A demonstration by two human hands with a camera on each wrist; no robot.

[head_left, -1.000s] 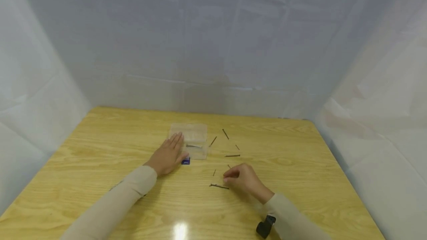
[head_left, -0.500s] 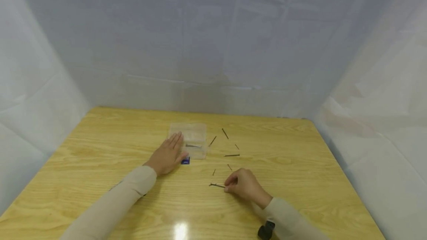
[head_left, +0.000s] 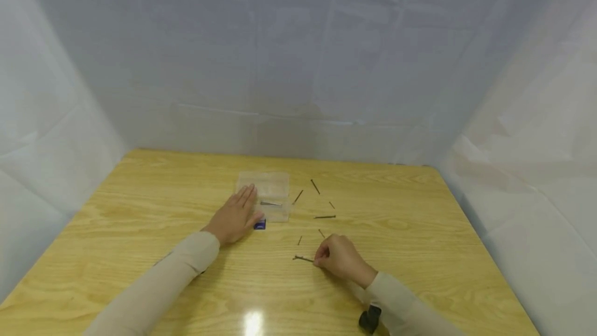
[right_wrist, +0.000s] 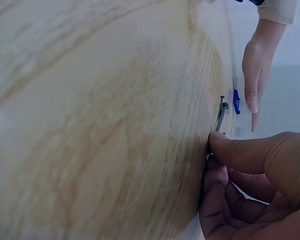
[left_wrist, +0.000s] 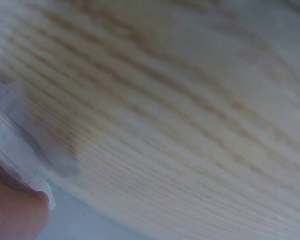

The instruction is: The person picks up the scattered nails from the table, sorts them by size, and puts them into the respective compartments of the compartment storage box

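Now I see the right hand (head_left: 342, 262) lower and a little closer to me than one second ago, when it was raised above the table with its fingers loosely bent. Its fingers are curled and the thumb and fingertips pinch one end of a long nail (head_left: 303, 259), which lies flat on the table (head_left: 140, 206) and points to 9 o'clock from the hand. In the right wrist view the thumb (right_wrist: 250, 150) presses down at the nail (right_wrist: 220, 114). The nail itself has not changed its place.

The left hand (head_left: 235, 216) has stayed where it was. It lies flat with straight fingers, resting against the left side of a clear plastic box (head_left: 272, 196). One nail (head_left: 270, 204) lies inside the box. A small blue piece (head_left: 259, 225) sits just beside the thumb, at 6 o'clock from the box.

Other nails lie loose on the table at about 12 o'clock from the right hand: a short one (head_left: 299, 241) and another short one (head_left: 321, 233) near the knuckles, a longer one (head_left: 324, 217) farther away, and three more (head_left: 315, 186) beyond it, right of the box. The short ones lie between the right hand and the box. A black device (head_left: 370, 319) is at the right wrist.
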